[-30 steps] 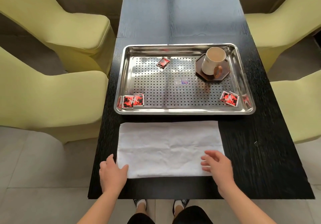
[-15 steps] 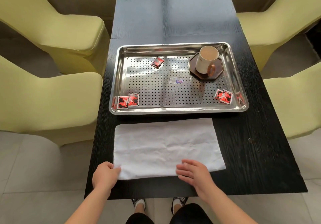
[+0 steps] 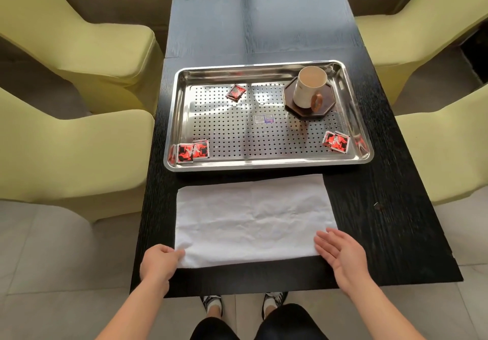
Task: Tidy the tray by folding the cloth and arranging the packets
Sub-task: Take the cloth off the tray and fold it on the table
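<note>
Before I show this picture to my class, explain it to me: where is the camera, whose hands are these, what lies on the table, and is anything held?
No machine here: a person works with bare hands, and the one camera sits on their head, looking forward and down, so the arms enter from below. On the black table lies a white cloth, spread flat, not yet folded. Beyond it stands a steel tray. Red packets lie in it: one far packet, left packets overlapping in the near left corner, right packets by the right rim. A mug stands on a dark coaster in the far right corner. The left hand pinches the cloth's near left corner; the right hand is open at the near right corner, holding nothing.
</note>
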`<state>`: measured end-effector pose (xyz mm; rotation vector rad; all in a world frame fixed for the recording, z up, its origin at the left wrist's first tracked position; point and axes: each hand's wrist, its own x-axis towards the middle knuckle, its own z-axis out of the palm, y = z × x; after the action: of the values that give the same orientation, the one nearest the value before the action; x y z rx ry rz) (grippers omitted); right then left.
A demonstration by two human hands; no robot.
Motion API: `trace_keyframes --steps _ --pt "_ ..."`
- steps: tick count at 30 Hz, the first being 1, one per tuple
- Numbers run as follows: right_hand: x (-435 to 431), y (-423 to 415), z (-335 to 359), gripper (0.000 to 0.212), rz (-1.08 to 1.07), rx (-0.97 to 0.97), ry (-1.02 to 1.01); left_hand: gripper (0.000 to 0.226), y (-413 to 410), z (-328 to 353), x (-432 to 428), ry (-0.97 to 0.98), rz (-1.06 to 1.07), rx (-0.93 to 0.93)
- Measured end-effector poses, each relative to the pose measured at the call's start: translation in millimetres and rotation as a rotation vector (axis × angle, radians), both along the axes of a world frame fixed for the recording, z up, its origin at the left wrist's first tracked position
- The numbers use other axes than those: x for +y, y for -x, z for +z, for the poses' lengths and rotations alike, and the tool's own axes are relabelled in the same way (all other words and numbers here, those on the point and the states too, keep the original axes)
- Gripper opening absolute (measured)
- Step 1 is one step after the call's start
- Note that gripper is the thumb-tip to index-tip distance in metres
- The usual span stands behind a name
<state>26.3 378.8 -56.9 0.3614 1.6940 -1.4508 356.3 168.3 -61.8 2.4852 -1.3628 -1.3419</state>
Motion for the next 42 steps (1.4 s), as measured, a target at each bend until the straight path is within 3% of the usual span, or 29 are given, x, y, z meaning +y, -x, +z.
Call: trace_keyframes --steps 5,8,11,16,24,26,31,38,42 --pt "-28 -55 12 0.020 0.258 -0.090 0.051 0.039 -6 4 10 -0.023 0.045 0.023" --pt "-46 -102 14 0.022 0.490 -0.226 0.068 0.044 -8 2 19 -0.032 -0.131 -0.134" --pt "-64 -138 11 0.022 0.581 -0.312 0.082 0.038 -8 -1 21 0.013 -0.193 -0.228" --pt "-72 -141 1 0.025 0.435 -0.301 0.030 0.030 -15 -2 17 -0.016 -0.164 -0.197" --pt "-13 -60 0 0.026 0.120 -0.191 -0.017 0.021 -7 -7 22 0.046 -0.242 -0.246" --pt "-4 -48 0 0.028 0.078 -0.166 -0.028 0.028 -7 -9 24 0.019 -0.181 -0.194" --pt "0 -47 4 0.022 0.153 -0.095 -0.051 0.017 -7 -13 28 -0.052 0.175 0.101" --pt "-27 -83 20 0.025 0.320 -0.065 0.052 0.002 1 11 31 0.032 0.294 0.353" --pt "-38 -116 20 0.045 0.532 -0.033 0.042 0.003 11 30 35 0.125 0.253 0.433"
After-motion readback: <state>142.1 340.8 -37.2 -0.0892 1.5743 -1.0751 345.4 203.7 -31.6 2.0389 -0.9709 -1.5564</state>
